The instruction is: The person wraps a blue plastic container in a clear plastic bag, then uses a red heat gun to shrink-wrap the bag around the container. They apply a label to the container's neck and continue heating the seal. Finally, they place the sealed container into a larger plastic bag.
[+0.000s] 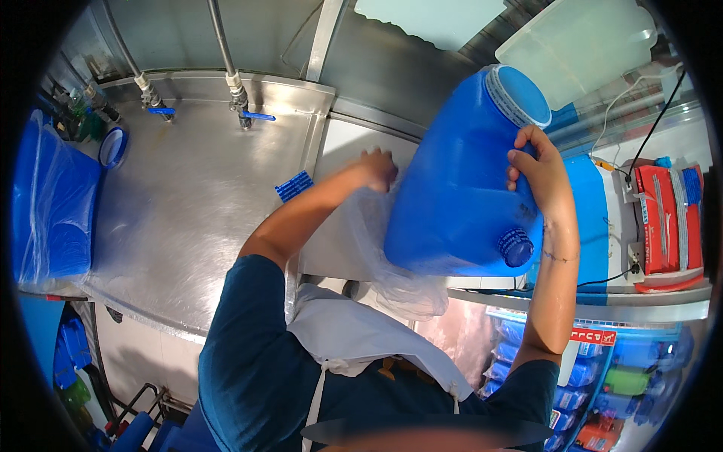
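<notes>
A large blue water jug point(452, 181) stands tilted in front of me to the right, on a white counter. Its wide round mouth point(520, 96) is at the upper end, and a small dark blue cap point(516, 247) sits low on its side. My right hand point(536, 162) grips the jug just below the mouth, fingers curled against it. Left of the jug, my left hand point(376, 169) is smeared by motion; whether its fingers hold anything is unclear. Close below it, a clear plastic bag point(407, 286) hangs crumpled against the jug's lower left side.
A steel sink counter point(181, 218) with blue-handled taps point(245, 113) lies to the left. On it are a blue ring-shaped lid point(113, 148), a blue label piece point(294, 186) and a plastic-wrapped blue container point(56, 203). Red packs point(663, 218) and cables are at right, above a bottle fridge point(587, 377).
</notes>
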{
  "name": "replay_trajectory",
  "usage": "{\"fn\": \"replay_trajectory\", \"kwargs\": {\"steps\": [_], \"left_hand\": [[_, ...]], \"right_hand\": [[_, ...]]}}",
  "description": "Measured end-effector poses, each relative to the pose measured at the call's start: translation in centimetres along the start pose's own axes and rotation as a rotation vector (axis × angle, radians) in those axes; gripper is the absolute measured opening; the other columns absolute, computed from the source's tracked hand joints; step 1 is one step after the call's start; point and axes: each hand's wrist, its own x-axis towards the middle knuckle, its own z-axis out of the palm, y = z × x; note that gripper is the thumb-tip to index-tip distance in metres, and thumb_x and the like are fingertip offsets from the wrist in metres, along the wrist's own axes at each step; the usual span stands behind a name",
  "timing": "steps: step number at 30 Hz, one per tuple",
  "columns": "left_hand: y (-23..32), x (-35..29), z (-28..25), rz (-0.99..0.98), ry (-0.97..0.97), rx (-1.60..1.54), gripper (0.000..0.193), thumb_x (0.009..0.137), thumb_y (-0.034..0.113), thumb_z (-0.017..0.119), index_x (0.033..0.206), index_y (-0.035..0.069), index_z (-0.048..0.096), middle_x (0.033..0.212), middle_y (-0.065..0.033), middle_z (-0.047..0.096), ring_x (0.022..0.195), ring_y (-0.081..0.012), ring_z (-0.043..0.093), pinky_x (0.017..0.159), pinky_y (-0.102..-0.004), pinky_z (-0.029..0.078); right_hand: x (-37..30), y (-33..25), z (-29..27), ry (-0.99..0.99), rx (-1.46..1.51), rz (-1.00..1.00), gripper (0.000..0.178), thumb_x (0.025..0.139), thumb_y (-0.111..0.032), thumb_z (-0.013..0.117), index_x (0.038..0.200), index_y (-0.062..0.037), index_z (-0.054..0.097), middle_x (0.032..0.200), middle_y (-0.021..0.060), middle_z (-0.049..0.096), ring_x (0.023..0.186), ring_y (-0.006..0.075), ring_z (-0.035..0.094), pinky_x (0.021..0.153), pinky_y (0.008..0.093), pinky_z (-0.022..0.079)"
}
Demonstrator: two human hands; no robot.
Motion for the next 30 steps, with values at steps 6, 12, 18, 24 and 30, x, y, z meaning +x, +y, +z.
{"fn": "replay_trajectory", "kwargs": {"steps": [6,12,18,24,30], "left_hand": [[0.1,-2.4,7.0,0.168,0.136,0.051,0.031,0.066,0.026,0.077,0.096,0.033,0.074,0.133,-0.0038,0.049,0.126,-0.0289,0.039,0.091,-0.0551,0.04],[-0.2,0.0,8.8,0.067,0.157,-0.027,0.019,0.07,0.028,0.073,0.088,0.032,0.076,0.131,-0.0026,0.051,0.122,-0.0278,0.043,0.091,-0.0509,0.041],[1.6,-1.8,5.5,-0.047,0.0,0.033,0.02,0.072,0.026,0.071,0.091,0.025,0.076,0.141,-0.0124,0.045,0.132,-0.0363,0.037,0.102,-0.0615,0.032],[7.8,-12.4,4.7,0.124,-0.073,-0.304,0.101,0.067,0.033,0.08,0.143,-0.01,0.028,0.143,-0.0371,0.029,0.138,-0.0477,0.024,0.115,-0.0517,0.02],[16.1,-14.4,11.6,0.012,0.615,-0.85,0.138,0.052,0.023,0.093,0.145,-0.01,-0.003,0.148,-0.0381,0.015,0.138,-0.0506,0.021,0.114,-0.0473,0.024]], "right_hand": [[-2.3,2.2,-3.3,0.025,0.064,0.001,0.014,0.086,0.003,0.054,0.086,-0.008,0.045,0.067,0.0018,0.05,0.054,0.01,0.051,0.047,0.0259,0.044],[-3.9,3.5,-5.5,0.021,0.115,0.034,0.016,0.088,0.003,0.05,0.097,-0.0083,0.044,0.07,0.0025,0.049,0.054,0.01,0.049,0.045,0.0261,0.043],[-3.3,1.2,-6.0,0.11,0.082,0.351,0.024,0.086,-0.009,0.058,0.109,-0.0036,0.051,0.072,0.0068,0.055,0.056,0.0154,0.053,0.049,0.0296,0.047],[-2.4,2.3,-5.8,0.104,-0.196,0.42,0.017,0.084,-0.016,0.063,0.092,-0.0024,0.056,0.069,0.0062,0.053,0.056,0.0158,0.052,0.05,0.03,0.046],[-3.6,3.5,-4.8,0.209,-0.458,0.184,0.015,0.084,-0.016,0.063,0.087,-0.0022,0.058,0.064,0.0043,0.054,0.055,0.0133,0.051,0.048,0.0295,0.04]]}}
